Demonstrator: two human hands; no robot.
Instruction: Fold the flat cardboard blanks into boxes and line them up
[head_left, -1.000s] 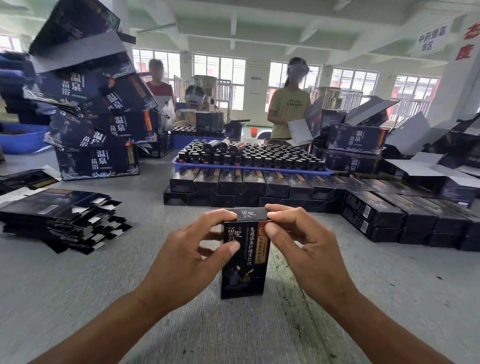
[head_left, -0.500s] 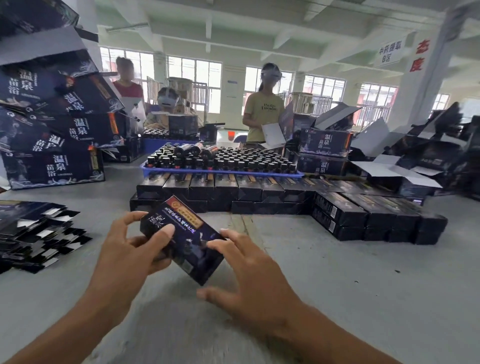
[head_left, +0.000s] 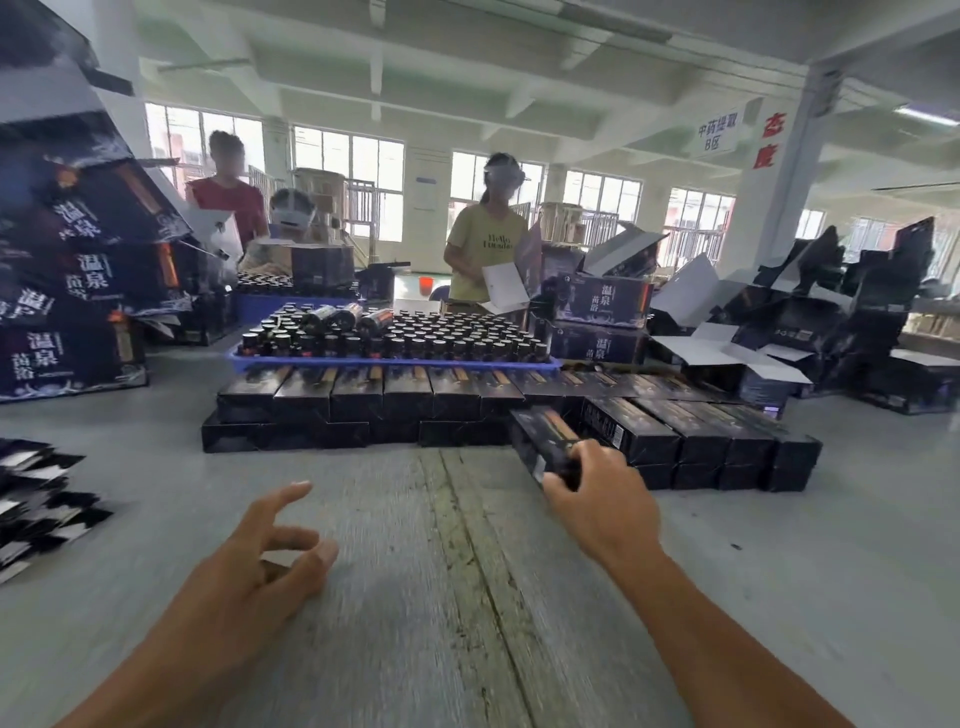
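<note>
Gripped at its near end by your right hand (head_left: 597, 486), fingers curled over the top, the folded box (head_left: 543, 441) lies flat with its long axis running away from you and slightly leftward, far end pointing at the row of finished boxes (head_left: 363, 400), just beside the nearer block of boxes (head_left: 696, 434) to its right. Your left hand (head_left: 270, 556) hovers over the grey table (head_left: 415, 597) holding nothing, fingers loosely spread, well apart from the flat blanks (head_left: 36, 499) at the left edge.
</note>
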